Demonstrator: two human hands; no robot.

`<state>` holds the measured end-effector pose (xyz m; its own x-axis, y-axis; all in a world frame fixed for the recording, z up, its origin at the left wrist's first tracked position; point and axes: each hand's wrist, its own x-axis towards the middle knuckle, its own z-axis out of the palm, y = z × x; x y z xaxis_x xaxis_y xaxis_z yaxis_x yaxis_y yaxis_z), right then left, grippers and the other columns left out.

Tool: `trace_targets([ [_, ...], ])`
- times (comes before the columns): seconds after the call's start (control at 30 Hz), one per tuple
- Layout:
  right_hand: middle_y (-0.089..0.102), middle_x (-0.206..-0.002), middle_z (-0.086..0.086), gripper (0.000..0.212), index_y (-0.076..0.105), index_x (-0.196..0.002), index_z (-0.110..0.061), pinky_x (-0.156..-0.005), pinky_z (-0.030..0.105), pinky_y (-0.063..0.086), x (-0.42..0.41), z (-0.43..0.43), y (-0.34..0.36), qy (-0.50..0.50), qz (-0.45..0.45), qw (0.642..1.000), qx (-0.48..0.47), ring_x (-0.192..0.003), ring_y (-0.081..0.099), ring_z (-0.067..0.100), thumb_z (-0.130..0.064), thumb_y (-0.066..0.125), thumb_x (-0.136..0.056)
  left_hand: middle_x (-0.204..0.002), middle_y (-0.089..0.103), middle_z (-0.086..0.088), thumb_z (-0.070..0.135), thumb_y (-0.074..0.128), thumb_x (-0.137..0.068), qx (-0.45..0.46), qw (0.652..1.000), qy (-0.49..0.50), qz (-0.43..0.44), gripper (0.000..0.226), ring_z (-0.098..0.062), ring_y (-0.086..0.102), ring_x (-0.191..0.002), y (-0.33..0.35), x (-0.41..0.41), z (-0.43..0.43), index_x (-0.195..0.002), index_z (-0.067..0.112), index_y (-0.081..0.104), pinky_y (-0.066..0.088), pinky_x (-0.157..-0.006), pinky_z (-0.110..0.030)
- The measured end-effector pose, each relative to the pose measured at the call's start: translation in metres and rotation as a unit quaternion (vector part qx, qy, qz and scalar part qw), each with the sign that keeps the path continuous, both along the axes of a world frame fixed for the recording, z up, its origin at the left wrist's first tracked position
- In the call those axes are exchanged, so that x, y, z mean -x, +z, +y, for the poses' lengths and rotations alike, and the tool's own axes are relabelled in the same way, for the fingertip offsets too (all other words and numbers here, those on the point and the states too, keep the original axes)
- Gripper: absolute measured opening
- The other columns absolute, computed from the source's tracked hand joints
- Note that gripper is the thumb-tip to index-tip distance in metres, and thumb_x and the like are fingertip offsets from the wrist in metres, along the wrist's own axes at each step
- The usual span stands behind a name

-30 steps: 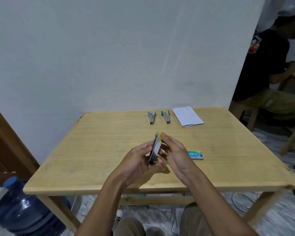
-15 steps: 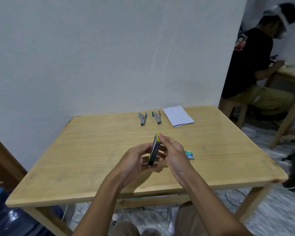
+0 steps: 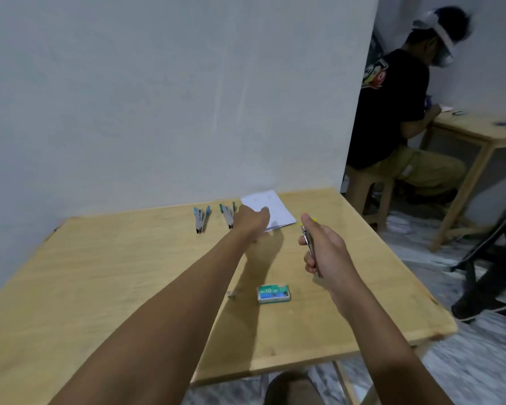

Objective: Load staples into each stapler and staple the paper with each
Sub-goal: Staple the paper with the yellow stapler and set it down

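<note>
- Head view: the step looks like fetching the paper (image 3: 275, 207), upper centre of the frame, for the stapler (image 3: 305, 231) held at centre right. It is best lifted by its near corner, and its edge fed well into the stapler's mouth before squeezing.
- The left hand (image 3: 253, 222) reaches far forward, arm straight, onto the paper's near left corner. Whether its fingers pinch the sheet I cannot tell.
- The right hand (image 3: 323, 249) wraps its fingers round the stapler, yellow tip upward.
- Two blue staplers (image 3: 200, 219) lie left of the paper. The staple box (image 3: 273, 293) sits at lower centre on the table (image 3: 129, 273).
</note>
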<state>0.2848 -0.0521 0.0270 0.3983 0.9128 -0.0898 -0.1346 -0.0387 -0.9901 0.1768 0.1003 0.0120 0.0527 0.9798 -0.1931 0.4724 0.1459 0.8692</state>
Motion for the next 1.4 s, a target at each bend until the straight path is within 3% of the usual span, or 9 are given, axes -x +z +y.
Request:
trace_targets([
  [0.13, 0.057, -0.084, -0.004, 0.04, 0.061, -0.101, -0.017, -0.05, 0.026, 0.033, -0.022, 0.012, -0.001, -0.001, -0.009, 1.0, 0.005, -0.05, 0.036, 0.013, -0.055, 0.061, -0.089, -0.127, 0.057, -0.016, 0.041, 0.058, -0.081, 0.014, 0.995, 0.041, 0.086, 0.062, -0.031, 0.067, -0.085, -0.017, -0.026, 0.038, -0.128, 0.002, 0.047, 0.045, -0.054, -0.026],
  [0.33, 0.058, -0.083, -0.005, 0.04, 0.061, -0.108, -0.018, -0.048, 0.025, 0.034, -0.042, 0.029, -0.004, -0.012, -0.012, 1.0, 0.001, -0.05, 0.037, 0.012, -0.054, 0.062, -0.089, -0.103, 0.067, -0.011, 0.012, 0.062, -0.071, 0.024, 0.991, 0.077, 0.109, 0.042, -0.026, 0.067, -0.09, -0.03, -0.036, 0.067, -0.111, 0.002, 0.055, 0.052, -0.067, -0.03],
  [0.47, 0.057, -0.081, -0.005, 0.042, 0.061, -0.108, -0.016, -0.045, 0.023, 0.033, -0.046, 0.033, -0.009, -0.012, -0.014, 1.0, 0.008, -0.049, 0.036, 0.012, -0.053, 0.063, -0.088, -0.078, 0.055, -0.008, 0.003, 0.051, -0.08, 0.012, 0.997, 0.068, 0.028, 0.004, -0.022, 0.052, -0.068, -0.025, -0.032, 0.061, -0.083, 0.005, 0.053, 0.037, -0.058, -0.025],
  [0.6, 0.04, -0.049, -0.013, 0.037, 0.061, -0.086, -0.017, -0.04, 0.019, 0.03, -0.051, 0.03, -0.01, -0.028, -0.051, 0.998, 0.018, -0.041, 0.03, 0.006, -0.053, 0.068, -0.085, -0.094, 0.065, -0.005, 0.013, 0.053, -0.092, 0.015, 0.991, 0.037, -0.128, 0.013, -0.017, 0.056, -0.072, -0.003, -0.016, 0.036, -0.099, 0.009, 0.064, 0.041, -0.056, -0.025],
  [0.73, 0.042, -0.053, -0.016, 0.041, 0.068, -0.106, -0.02, -0.048, 0.02, 0.031, -0.057, 0.032, -0.003, -0.069, -0.055, 0.996, 0.013, -0.046, 0.037, 0.002, -0.052, 0.073, -0.081, -0.113, 0.072, -0.003, 0.025, 0.061, -0.094, 0.049, 0.968, -0.073, -0.236, 0.023, -0.017, 0.061, -0.085, 0.012, 0.016, -0.002, -0.114, 0.016, 0.068, 0.044, -0.063, -0.027],
  [0.97, 0.04, -0.043, -0.017, 0.02, 0.064, -0.097, -0.012, -0.038, 0.017, 0.025, -0.017, 0.019, 0.024, 0.014, -0.058, 0.997, -0.037, -0.038, 0.026, 0.007, -0.03, 0.07, -0.09, -0.116, 0.073, 0.001, 0.027, 0.062, -0.094, 0.027, 0.956, -0.171, -0.238, 0.026, -0.021, 0.066, -0.1, 0.029, 0.069, -0.074, -0.119, 0.022, 0.067, 0.046, -0.077, -0.03],
  [1.1, 0.045, -0.068, 0.005, 0.025, 0.061, -0.096, -0.014, -0.043, 0.022, 0.025, 0.002, 0.006, 0.024, 0.043, -0.028, 0.998, -0.039, -0.043, 0.024, 0.01, -0.032, 0.074, -0.085, -0.12, 0.071, 0.001, 0.025, 0.061, -0.094, 0.002, 0.945, -0.186, -0.269, 0.031, -0.024, 0.066, -0.111, 0.041, 0.093, -0.1, -0.125, 0.022, 0.064, 0.051, -0.094, -0.04],
  [1.33, 0.074, -0.109, 0.004, 0.071, 0.062, -0.108, 0.001, -0.052, 0.031, 0.023, 0.031, -0.015, 0.027, 0.088, 0.011, 0.996, -0.031, -0.042, 0.026, 0.013, -0.057, 0.072, -0.069, -0.125, 0.068, -0.005, 0.019, 0.058, -0.094, -0.029, 0.942, -0.191, -0.274, 0.031, -0.022, 0.064, -0.114, 0.052, 0.127, -0.119, -0.125, 0.014, 0.064, 0.047, -0.1, -0.04],
  [1.4, 0.073, -0.102, 0.005, 0.061, 0.064, -0.098, -0.004, -0.052, 0.031, 0.022, 0.036, -0.019, 0.03, 0.082, 0.007, 0.996, -0.038, -0.042, 0.025, 0.013, -0.057, 0.074, -0.069, -0.126, 0.068, -0.005, 0.019, 0.058, -0.095, -0.035, 0.946, -0.203, -0.25, 0.031, -0.022, 0.063, -0.116, 0.053, 0.135, -0.12, -0.125, 0.013, 0.065, 0.047, -0.095, -0.036],
])
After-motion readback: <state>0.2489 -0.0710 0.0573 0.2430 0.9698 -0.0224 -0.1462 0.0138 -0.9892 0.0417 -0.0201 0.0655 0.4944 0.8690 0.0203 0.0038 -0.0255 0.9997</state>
